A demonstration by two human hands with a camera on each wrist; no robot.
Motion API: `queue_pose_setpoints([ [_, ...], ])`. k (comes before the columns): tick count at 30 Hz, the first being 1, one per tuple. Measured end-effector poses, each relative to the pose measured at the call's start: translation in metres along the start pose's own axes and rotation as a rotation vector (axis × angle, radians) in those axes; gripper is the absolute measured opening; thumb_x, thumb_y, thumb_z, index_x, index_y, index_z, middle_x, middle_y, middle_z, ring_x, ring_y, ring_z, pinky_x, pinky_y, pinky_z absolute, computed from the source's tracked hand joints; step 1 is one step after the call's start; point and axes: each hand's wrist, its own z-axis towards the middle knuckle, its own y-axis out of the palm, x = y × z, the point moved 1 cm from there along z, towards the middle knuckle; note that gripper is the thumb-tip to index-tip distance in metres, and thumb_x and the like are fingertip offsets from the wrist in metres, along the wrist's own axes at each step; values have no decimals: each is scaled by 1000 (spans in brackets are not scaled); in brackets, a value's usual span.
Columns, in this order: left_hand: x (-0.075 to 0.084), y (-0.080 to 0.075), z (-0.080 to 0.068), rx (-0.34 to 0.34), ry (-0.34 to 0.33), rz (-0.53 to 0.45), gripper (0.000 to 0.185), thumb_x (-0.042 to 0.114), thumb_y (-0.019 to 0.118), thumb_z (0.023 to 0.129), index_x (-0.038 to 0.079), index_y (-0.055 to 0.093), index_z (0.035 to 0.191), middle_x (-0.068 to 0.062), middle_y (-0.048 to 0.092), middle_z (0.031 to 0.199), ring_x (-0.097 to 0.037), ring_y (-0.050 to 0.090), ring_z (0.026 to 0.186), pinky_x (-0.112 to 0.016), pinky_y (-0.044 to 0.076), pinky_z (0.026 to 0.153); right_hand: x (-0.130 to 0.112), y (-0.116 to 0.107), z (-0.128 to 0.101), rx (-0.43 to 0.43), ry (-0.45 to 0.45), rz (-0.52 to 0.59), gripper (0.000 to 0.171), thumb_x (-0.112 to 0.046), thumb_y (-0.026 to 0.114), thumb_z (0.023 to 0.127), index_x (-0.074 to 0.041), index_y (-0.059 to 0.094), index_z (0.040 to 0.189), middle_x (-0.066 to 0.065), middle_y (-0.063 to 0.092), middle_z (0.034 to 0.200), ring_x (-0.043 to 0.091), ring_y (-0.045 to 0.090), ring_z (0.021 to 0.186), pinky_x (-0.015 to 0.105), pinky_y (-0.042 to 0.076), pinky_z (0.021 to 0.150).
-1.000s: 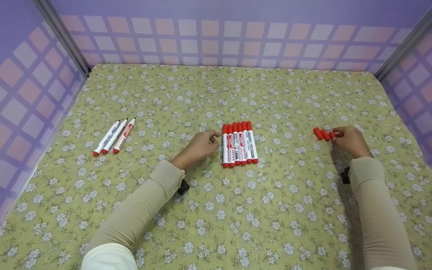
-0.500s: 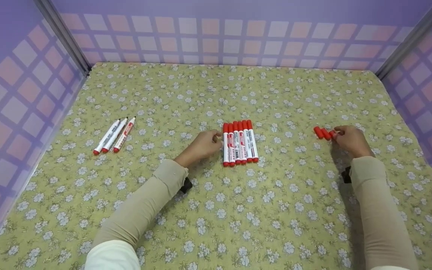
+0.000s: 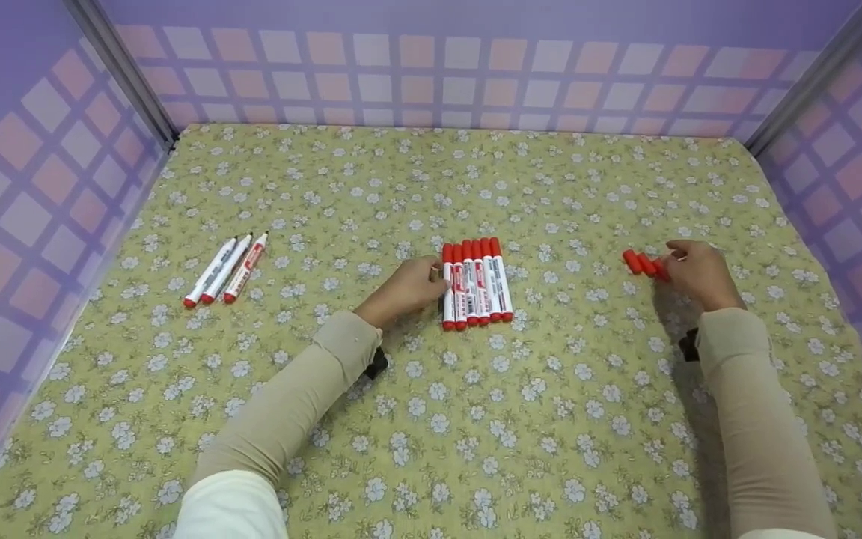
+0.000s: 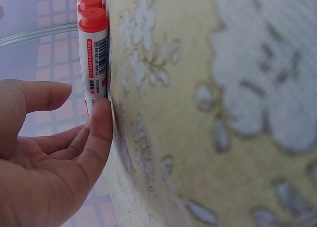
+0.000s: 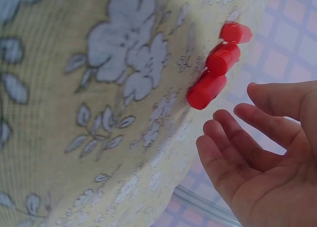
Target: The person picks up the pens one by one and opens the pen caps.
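On the cloth (image 3: pixel 431 419), a yellow-green floral sheet walled by purple checked panels (image 3: pixel 431 75), lie three sets of items. Centre: six capped markers (image 3: pixel 476 283), red caps away from the person, side by side and touching in a neat row. Left: three uncapped markers (image 3: pixel 225 269), white barrels tilted, tips pointing away and to the right, well apart from the centre row. Right: three loose caps (image 3: pixel 644 263), red, lying in a short line.

Left hand (image 3: pixel 406 288): rests on the cloth just beside the row; in the left wrist view a fingertip (image 4: pixel 101 120) touches the barrel of the nearest marker (image 4: pixel 94 59) while the other fingers are loosely bent and the thumb stands apart. Nothing is clasped.

Right hand (image 3: pixel 697 273): lies at the right end of the line of caps. In the right wrist view its fingers (image 5: pixel 233 148) are relaxed and slightly curved, close to the nearest cap (image 5: pixel 207 90) but apart from it; the palm holds nothing.

Both forearms wear beige sleeves (image 3: pixel 289 404), each with a small black device at the wrist.
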Motion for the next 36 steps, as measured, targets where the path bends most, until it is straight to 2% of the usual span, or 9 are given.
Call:
queue_pose_setpoints([
  [4,0,0,4,3,8,10,34,22,50,98,8,51,129,-2,52,75,-10,40,51,-26,35,46,-6,0,-2,21,-29,22,51,-17,40,99,4,36,146,29,47,134,36,56,107,28,48,68],
  [7,0,1,6,11,39,40,38,21,52,98,5,50,132,-4,58,88,-12,46,60,-26,38,52,-11,1,-3,39,-62,15,50,-19,40,100,3,38,145,29,49,132,38,56,108,34,49,73],
  [11,1,2,9,17,55,55,44,20,54,96,4,48,137,-7,63,114,-14,58,86,-29,47,72,-18,3,-4,51,-92,-1,49,-19,41,100,4,40,144,30,51,130,40,56,111,42,49,80],
  [14,3,3,11,21,37,48,46,20,56,95,4,48,137,-9,61,122,-17,59,103,-33,48,88,-23,5,-4,52,-109,-5,48,-17,41,100,4,41,143,30,51,130,40,58,107,37,51,75],
  [17,3,4,12,20,25,43,46,20,57,96,4,48,137,-9,61,123,-20,60,108,-37,48,94,-27,7,-4,41,-116,1,48,-17,41,100,3,41,143,30,51,130,39,60,102,32,52,67],
  [22,4,5,12,23,27,60,45,18,59,95,5,49,137,-10,61,123,-21,60,109,-38,47,95,-32,11,-4,24,-116,4,49,-21,43,101,1,40,144,29,50,131,39,59,104,29,52,65],
  [29,12,4,10,40,21,30,29,9,60,90,4,59,118,-9,65,107,-20,62,93,-34,49,85,-33,18,-6,14,-126,-23,49,-23,40,103,2,39,145,28,49,134,42,51,118,48,49,84],
  [32,14,4,11,60,19,61,23,9,60,89,3,62,112,-10,65,103,-20,61,87,-33,49,82,-35,21,-8,24,-131,-18,48,-22,41,103,2,40,144,27,52,130,40,53,116,47,48,80],
  [36,14,4,14,68,16,113,23,17,60,92,5,63,112,-10,66,103,-20,62,86,-34,51,82,-37,24,-9,28,-141,-3,48,-22,44,103,2,41,143,26,55,126,39,55,113,50,47,86],
])
